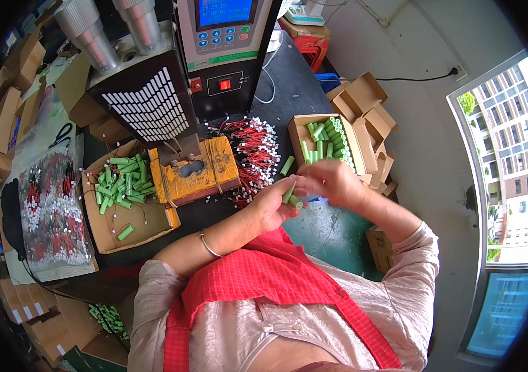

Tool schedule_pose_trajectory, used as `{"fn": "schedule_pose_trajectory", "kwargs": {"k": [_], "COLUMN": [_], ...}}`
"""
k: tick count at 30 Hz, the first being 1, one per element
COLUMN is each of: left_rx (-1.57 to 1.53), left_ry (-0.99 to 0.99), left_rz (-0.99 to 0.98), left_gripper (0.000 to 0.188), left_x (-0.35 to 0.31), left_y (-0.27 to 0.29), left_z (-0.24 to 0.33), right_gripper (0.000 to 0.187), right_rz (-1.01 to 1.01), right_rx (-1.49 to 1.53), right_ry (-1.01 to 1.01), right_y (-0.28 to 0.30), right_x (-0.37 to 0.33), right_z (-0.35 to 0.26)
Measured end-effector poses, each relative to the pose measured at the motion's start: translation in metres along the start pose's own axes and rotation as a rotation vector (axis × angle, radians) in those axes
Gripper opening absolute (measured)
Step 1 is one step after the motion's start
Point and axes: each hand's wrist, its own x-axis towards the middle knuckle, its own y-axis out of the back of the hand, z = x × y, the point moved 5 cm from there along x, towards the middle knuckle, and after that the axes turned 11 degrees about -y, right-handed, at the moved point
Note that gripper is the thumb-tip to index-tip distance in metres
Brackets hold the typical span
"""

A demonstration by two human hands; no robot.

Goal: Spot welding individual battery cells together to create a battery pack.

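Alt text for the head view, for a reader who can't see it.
A person's left hand holds small green cylinders, with the right hand, blurred, close beside it. Beyond, a dark table bears a heap of red wires with white ends, a machine with a blue screen, and open cardboard boxes of more cylinders.

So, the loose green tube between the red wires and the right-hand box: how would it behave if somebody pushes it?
The green tube would probably roll, as it looks round and lies on its side. It seems stiff, since its outline is straight; its smooth-looking surface may feel slippery.
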Motion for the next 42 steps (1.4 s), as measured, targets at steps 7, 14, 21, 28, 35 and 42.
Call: {"fn": "schedule_pose_trajectory", "kwargs": {"k": [7,14,21,28,35,42], "left_rx": [0.178,0.130,-0.227,-0.141,0.094,0.546], "left_ry": [-0.106,-0.160,-0.316,-0.173,-0.082,0.134], "left_rz": [-0.017,0.010,0.009,0.046,-0.143,-0.497], "left_gripper": [0.026,0.048,0.032,0.021,0.036,0.057], "left_x": [-0.010,-0.018,-0.014,-0.020,-0.043,-0.097], "left_y": [-0.003,0.004,-0.003,0.000,0.000,0.016], "left_z": [0.007,0.014,0.027,0.013,-0.017,-0.019], "right_gripper": [0.023,0.012,0.022,0.028,0.033,0.030], "right_rz": [0.056,-0.053,-0.490,0.012,0.018,0.036], "right_rx": [-0.833,-1.038,0.361,-0.466,-0.578,-0.523], "right_ry": [-0.013,0.063,-0.658,-0.552,-0.743,-0.799], "right_y": [0.003,0.001,-0.012,0.010,-0.023,-0.026], "right_x": [0.062,0.081,0.033,0.068,0.084,0.073], "right_z": [0.106,0.112,0.056,0.092,0.125,0.134]}}
